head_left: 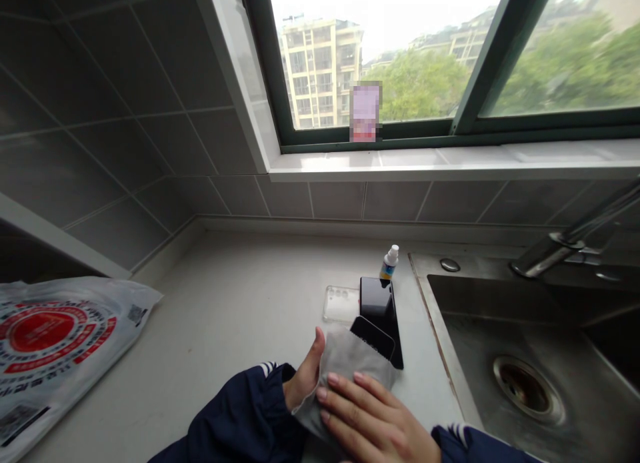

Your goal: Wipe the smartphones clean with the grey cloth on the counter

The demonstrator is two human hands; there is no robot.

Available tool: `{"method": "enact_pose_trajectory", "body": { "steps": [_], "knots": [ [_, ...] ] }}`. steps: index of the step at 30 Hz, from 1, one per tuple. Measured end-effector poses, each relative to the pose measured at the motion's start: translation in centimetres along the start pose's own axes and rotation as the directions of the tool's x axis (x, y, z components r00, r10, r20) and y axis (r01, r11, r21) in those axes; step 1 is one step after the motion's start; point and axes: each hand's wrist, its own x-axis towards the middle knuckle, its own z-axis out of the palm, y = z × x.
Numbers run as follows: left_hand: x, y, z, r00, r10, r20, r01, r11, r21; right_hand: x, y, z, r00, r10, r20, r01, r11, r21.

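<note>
Head view: left hand (303, 376) pinches a gray cloth (345, 363) between thumb and fingers, fingers mostly hidden behind it; right hand (370, 419) lies on the cloth, fingers (340, 396) spread flat, not closed; black phone (379, 299) lies on the counter (225, 296) just past the fingertips, near end under the cloth; clear phone case (341, 304) touching its left side; small spray bottle (389, 263) just behind; plastic bag (50, 343) at the counter's left edge; steel sink (500, 356) along the right edge.

Microfibre cloth (345, 363): grey, soft, matt. Smartphone (376, 299): glossy black glass. Phone case (341, 304): clear plastic. Sink (500, 336): dull stainless steel. Tabletop (225, 316): smooth, matt, pale stone.
</note>
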Motion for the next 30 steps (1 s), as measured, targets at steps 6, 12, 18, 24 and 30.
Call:
{"method": "enact_pose_trajectory", "body": {
  "steps": [6, 12, 18, 24, 30],
  "knots": [
    [0.8, 0.3, -1.4, 0.994, 0.045, 0.099, -0.035, 0.994, -0.102, -0.6, 0.2, 0.1, 0.994, 0.092, 0.053, -0.089, 0.995, -0.052],
    [1.3, -0.2, -1.6, 0.927, 0.263, 0.267, -0.326, 0.917, 0.229, -0.9, 0.1, 0.2, 0.941, 0.337, 0.020, -0.334, 0.939, -0.080],
    [0.2, 0.3, -0.6, 0.936, 0.216, 0.276, -0.333, 0.797, 0.504, -1.3, 0.1, 0.3, 0.894, 0.448, 0.028, -0.445, 0.892, -0.078],
    [0.3, 0.1, 0.6, 0.924, 0.219, 0.312, -0.351, 0.809, 0.471, -1.3, 0.4, 0.4, 0.873, 0.487, 0.036, -0.481, 0.871, -0.102],
    [0.4, 0.2, 1.9, 0.912, 0.204, 0.355, -0.353, 0.831, 0.429, -1.4, 0.6, 0.5, 0.869, 0.493, 0.045, -0.487, 0.868, -0.097]
  ]
}}
